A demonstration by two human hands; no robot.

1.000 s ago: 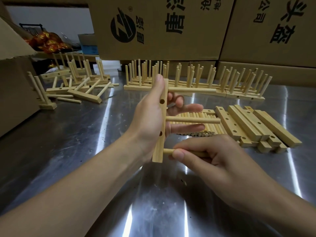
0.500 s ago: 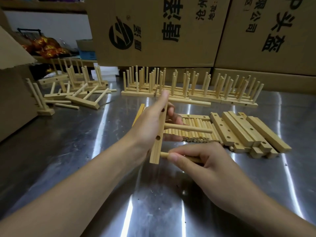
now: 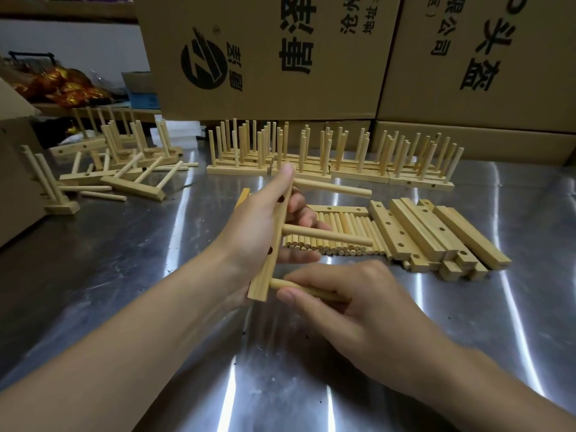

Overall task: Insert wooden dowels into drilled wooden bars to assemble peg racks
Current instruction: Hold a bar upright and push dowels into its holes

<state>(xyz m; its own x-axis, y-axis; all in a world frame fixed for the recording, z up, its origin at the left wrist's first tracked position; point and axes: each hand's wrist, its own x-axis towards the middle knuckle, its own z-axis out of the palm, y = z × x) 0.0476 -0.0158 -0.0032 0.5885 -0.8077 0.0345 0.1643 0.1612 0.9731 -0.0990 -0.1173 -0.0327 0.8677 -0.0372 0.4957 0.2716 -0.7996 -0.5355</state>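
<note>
Dowel (image 3: 307, 289) pinched in right hand (image 3: 352, 302) grip meets bar (image 3: 271, 244), centre frame, clasped by left hand (image 3: 249, 241); skewed entry could jam it.

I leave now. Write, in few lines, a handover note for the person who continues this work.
Left hand holds the drilled pale wooden bar tilted above the steel table.
Right hand pinches a round wooden dowel at the bar's lower end; seating cannot be told.
Done: two dowels stand in this bar; finished racks behind.
To do: seat this dowel, then use loose dowels and drilled bars.
</note>
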